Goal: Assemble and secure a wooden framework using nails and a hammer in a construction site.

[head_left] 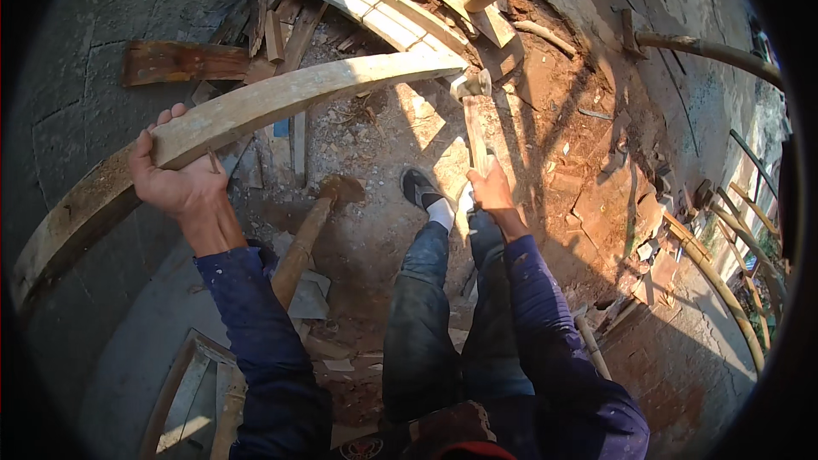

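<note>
Wooden plank (256, 106) gripped by left hand (175, 179) fingers; right hand (492, 190) fingers clasp hammer (474, 115).

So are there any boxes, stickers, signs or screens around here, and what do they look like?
None: no packages, labels, signs or screens show.
Only bare wood and rubble: the left hand grips a long pale wooden plank.
The right hand holds a wooden-handled hammer, its head at the plank's far end.
A small blue scrap lies below the plank, too small to identify.
</note>
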A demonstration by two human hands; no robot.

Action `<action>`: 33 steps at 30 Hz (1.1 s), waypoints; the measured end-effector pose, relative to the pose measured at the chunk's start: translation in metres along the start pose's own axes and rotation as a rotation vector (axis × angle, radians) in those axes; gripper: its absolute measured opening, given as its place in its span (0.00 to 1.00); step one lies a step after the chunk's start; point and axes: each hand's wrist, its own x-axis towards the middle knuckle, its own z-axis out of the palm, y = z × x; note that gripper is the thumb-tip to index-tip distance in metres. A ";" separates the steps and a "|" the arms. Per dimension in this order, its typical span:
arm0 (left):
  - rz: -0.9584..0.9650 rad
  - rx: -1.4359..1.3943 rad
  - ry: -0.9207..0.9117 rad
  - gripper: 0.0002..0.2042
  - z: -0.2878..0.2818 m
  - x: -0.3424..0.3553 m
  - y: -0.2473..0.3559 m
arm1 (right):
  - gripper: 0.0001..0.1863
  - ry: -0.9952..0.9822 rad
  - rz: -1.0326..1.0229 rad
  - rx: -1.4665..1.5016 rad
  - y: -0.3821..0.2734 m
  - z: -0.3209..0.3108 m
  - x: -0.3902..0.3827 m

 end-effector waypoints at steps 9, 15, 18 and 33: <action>0.041 0.187 -0.098 0.11 0.018 -0.012 -0.018 | 0.09 0.301 -0.010 0.474 -0.121 -0.152 -0.097; 0.053 0.190 -0.075 0.10 0.038 -0.009 -0.012 | 0.05 0.855 -0.682 0.657 -0.139 -0.164 -0.041; 0.005 0.121 -0.052 0.11 0.061 -0.023 -0.046 | 0.27 0.515 0.152 0.138 0.034 0.032 0.029; 0.125 0.528 -0.484 0.11 0.079 0.023 -0.055 | 0.09 0.608 -0.362 0.879 -0.107 -0.215 -0.082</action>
